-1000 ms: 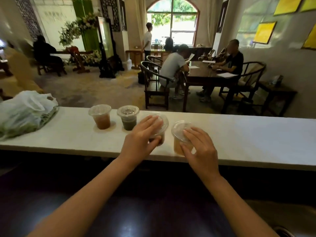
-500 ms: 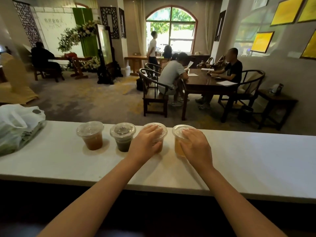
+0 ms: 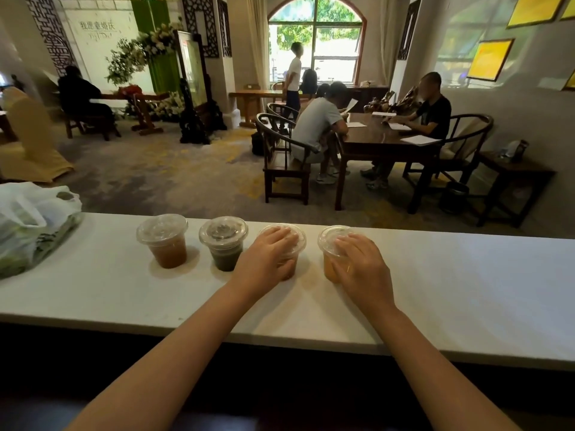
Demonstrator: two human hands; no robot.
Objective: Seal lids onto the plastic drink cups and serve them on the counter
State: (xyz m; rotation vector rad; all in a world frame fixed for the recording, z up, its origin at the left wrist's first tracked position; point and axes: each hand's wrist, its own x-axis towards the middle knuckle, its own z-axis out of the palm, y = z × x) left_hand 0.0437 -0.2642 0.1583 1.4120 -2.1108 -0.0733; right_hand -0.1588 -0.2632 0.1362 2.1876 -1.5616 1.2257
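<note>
Counter [image 3: 466,290] lies bare right of right hand [image 3: 362,265].

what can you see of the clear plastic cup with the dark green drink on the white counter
The clear plastic cup with the dark green drink stands upright on the white counter, second from the left in a row of four. It tapers downward, about half full, under a clear domed lid. No hand visibly touches it; the left hand is just beside it.

plastic bag [image 3: 29,222], wooden table [image 3: 382,141], chairs [image 3: 284,160]
</note>
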